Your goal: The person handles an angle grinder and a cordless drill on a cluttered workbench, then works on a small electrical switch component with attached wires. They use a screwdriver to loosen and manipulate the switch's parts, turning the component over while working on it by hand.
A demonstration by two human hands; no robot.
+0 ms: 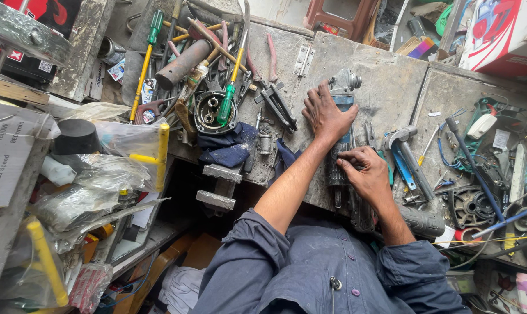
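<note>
**A:** What sort of place is this?

**B:** A cramped repair shop seen from above. A worn grey workbench (385, 87) fills the upper half of the view, its near edge running just in front of the person's chest. Shelves with plastic-wrapped parts (109, 174) stand at the left.

**A:** And the 2 hands?

**B:** Both are on an angle grinder (343, 99), blue and grey, lying lengthwise near the middle of the bench with its gear head toward the far edge. The left hand (327, 113) lies flat over the upper body, fingers spread, pressing it down, probably so the tool cannot roll. The right hand (368, 174) is at the rear end of the housing near the bench's near edge, fingers curled in a narrow pinch; whether it holds a small part or tool there, I cannot tell.

**A:** What lies around it?

**B:** To the right, just beside the grinder, a blue-handled pipe wrench (404, 152), and further right a round black motor part (470, 204) among wires. To the left, a dark blue rag (228, 148) hangs over the near edge beside a metal housing (214, 110) with a green-handled screwdriver (231, 93) resting across it.

**A:** And the far left corner?

**B:** A heap of pliers, screwdrivers and a rusty pipe (182, 64), piled within arm's reach, likely for quick grabbing.
</note>
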